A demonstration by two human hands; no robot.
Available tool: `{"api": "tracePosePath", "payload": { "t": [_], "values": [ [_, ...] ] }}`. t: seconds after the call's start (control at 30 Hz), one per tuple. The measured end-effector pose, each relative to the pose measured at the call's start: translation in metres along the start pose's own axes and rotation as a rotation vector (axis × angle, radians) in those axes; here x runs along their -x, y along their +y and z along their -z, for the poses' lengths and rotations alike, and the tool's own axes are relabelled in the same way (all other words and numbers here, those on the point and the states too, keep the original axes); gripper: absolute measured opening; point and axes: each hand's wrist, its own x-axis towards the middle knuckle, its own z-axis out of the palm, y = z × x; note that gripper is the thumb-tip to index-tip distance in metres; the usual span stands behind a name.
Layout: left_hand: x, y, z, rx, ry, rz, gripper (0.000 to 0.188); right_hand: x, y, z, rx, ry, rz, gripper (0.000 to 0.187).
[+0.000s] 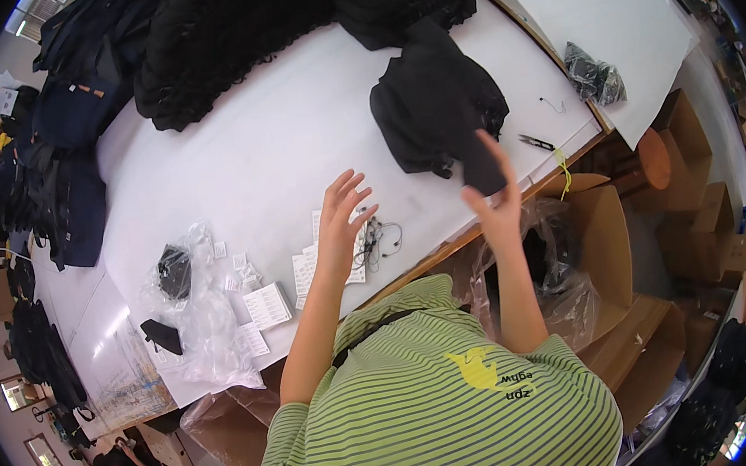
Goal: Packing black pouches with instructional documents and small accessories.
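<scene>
My left hand (345,218) is raised over the white table with its fingers apart and nothing in it. Beneath and beside it lie stacks of small white printed tags (305,271) and a tangle of thin black cords (377,237). My right hand (499,194), slightly blurred, is at the table's front edge with thumb and fingers spread. A narrow end of a black cloth item (432,101) reaches into the gap between them; whether the fingers touch it I cannot tell. The cloth lies bunched on the table, and its exact kind does not show.
Large heaps of black cloth items (229,40) line the far side. Small snips (536,142) lie near the right edge beside a yellow string (564,170). Clear plastic bags (206,321) are at the left. Open cardboard boxes (602,238) stand below the table, right.
</scene>
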Motion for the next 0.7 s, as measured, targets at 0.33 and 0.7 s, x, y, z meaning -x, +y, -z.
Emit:
{"api": "tracePosePath", "payload": {
  "t": [0.33,0.7],
  "values": [
    [-0.128,-0.093,-0.002,-0.131,0.176,0.411,0.081,-0.179,0.113,0.118,0.53,-0.222,-0.296,0.06],
    [-0.17,-0.086,-0.042,0.042,0.064,0.526,0.089,-0.158,0.185,0.13,0.214,-0.113,-0.694,0.068]
  ]
}}
